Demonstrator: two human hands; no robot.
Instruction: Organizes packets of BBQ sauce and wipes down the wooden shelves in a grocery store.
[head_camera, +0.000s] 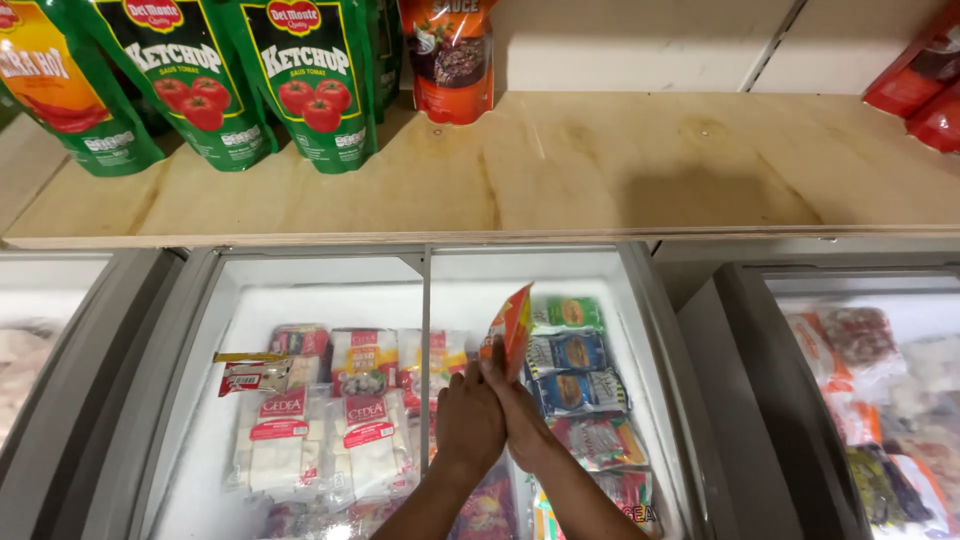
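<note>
Both hands are pressed together over an open chest freezer (640, 300). My left hand (468, 420) and my right hand (522, 408) hold an orange and red flat packet (511, 328) upright between their fingers. The packet stands above the freezer's middle, just right of the glass lid's frame (425, 300). Under the hands lie frozen food packs: white ones with red labels (365, 440) to the left, and a row of blue and green packs (570, 375) to the right.
A wooden shelf (600, 160) runs above the freezer with green tomato-sauce pouches (310, 80), a yellow-red pouch (50, 80), a brown sauce pouch (450, 60) and red pouches (925, 80). Another freezer (870, 400) with frozen bags stands at the right, a third at the left.
</note>
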